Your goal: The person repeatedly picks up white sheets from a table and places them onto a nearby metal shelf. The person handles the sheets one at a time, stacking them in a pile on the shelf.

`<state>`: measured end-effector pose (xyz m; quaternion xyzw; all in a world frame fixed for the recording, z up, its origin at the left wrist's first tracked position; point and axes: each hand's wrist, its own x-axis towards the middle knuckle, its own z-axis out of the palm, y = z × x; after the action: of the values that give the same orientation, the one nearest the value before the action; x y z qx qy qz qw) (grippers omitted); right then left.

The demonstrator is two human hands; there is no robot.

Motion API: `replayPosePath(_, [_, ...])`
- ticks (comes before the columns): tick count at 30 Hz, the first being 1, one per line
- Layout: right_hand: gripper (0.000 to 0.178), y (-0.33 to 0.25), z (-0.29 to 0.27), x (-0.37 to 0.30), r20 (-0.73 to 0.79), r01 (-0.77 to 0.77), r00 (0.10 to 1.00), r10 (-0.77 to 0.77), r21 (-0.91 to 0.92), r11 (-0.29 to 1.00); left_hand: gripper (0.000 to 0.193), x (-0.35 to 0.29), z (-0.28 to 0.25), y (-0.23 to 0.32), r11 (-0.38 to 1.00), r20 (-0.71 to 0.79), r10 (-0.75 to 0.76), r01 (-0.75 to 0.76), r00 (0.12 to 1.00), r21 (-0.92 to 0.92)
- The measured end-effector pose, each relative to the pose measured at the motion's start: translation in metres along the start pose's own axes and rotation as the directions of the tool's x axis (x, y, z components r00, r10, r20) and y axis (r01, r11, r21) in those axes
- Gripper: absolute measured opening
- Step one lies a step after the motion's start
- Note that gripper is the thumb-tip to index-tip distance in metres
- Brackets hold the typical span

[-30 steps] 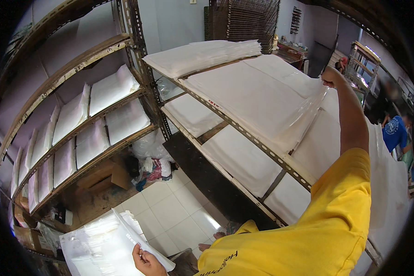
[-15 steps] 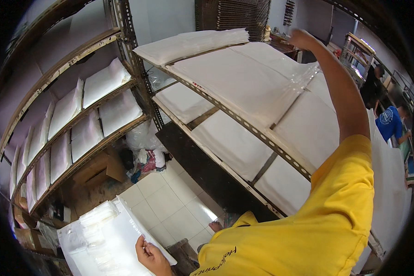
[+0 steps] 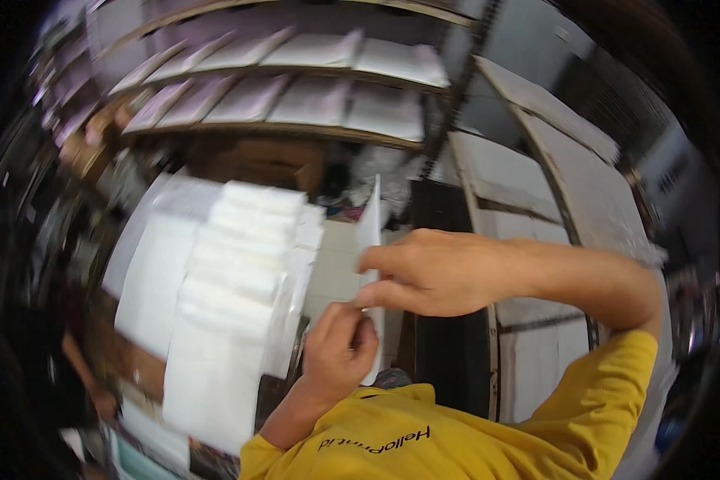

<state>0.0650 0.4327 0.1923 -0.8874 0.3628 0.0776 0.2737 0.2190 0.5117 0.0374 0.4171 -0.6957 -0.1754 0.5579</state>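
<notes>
A thin white sheet [image 3: 370, 228], seen almost edge-on, stands upright in front of me. My left hand [image 3: 336, 352] is closed in a pinch on its near edge. Just above and to the right, my right hand [image 3: 436, 272] reaches across with thumb and fingers bent around the same edge, its fingertips close to the left hand's. Motion blur softens the fingertips. To the left of my hands lies a pile of white sheets and small white folded pieces [image 3: 240, 264], spread in overlapping rows.
Shelves [image 3: 272, 132] at the back carry rows of white packs. A rack [image 3: 572, 216] on the right bears white sheets, with a dark board [image 3: 448, 352] along its side. Tiled floor [image 3: 332, 260] shows between. Another person's arm [image 3: 84, 368] is at the far left.
My right arm has come down from the far end of the rack to my left hand. The view has turned left. The white sheet now stands edge-on between my hands.
</notes>
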Motion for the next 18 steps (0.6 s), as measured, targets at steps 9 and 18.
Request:
replayPosePath(9, [0.010, -0.019, 0.015, 0.004, -0.185, -0.104, 0.978, 0.100, -0.009, 0.995, 0.034, -0.095, -0.056, 0.008, 0.989, -0.041, -0.142, 0.140, 0.989, -0.046])
replayPosePath(18, [0.022, 0.061, -0.080, -0.032, -0.493, -0.207, 0.856, 0.157, -0.048, 0.977, 0.022, -0.190, -0.106, -0.052, 0.783, -0.267, -0.553, 0.602, 0.789, 0.157])
